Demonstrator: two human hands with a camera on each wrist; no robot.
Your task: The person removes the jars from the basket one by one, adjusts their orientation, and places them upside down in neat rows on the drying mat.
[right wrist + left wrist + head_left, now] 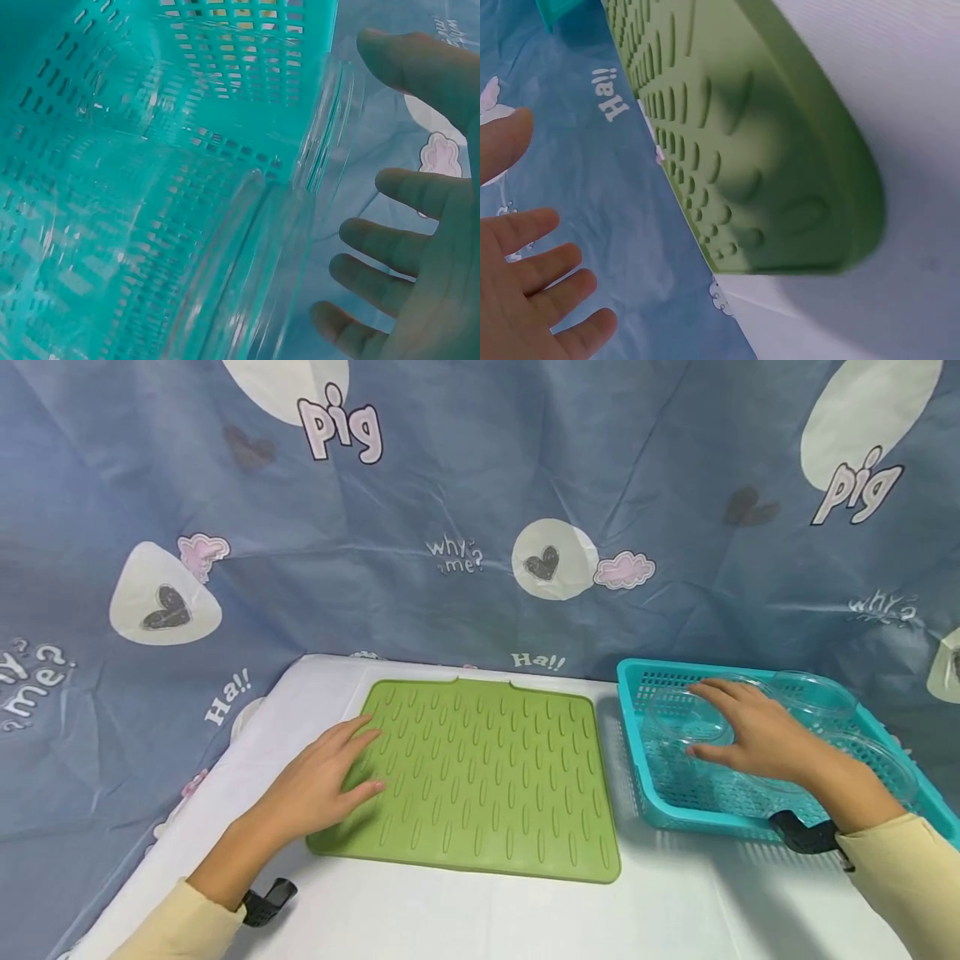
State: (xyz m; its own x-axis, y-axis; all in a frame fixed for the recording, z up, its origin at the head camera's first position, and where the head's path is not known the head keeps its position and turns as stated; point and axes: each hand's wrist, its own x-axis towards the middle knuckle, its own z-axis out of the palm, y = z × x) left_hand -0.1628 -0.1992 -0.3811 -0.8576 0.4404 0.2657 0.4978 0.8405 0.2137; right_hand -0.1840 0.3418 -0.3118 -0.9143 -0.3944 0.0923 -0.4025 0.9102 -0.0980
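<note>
My left hand (318, 781) hovers over the left part of a green ridged mat (487, 777), its fingers spread and holding nothing. In the left wrist view those spread fingers (562, 281) stand apart from the mat. At the right, my right hand (750, 731) is above a turquoise mesh basket (667, 814), thumb and fingers apart with nothing between them. Several clear round containers (817, 693) lie in the basket. The right wrist view shows the rims of clear containers (232, 277) close to the fingers, with a gap between.
A white cloth (420, 910) covers the table under the mat and basket. Behind it hangs a blue printed curtain (450, 485), which also runs down the left side. Each wrist wears a black strap (266, 902).
</note>
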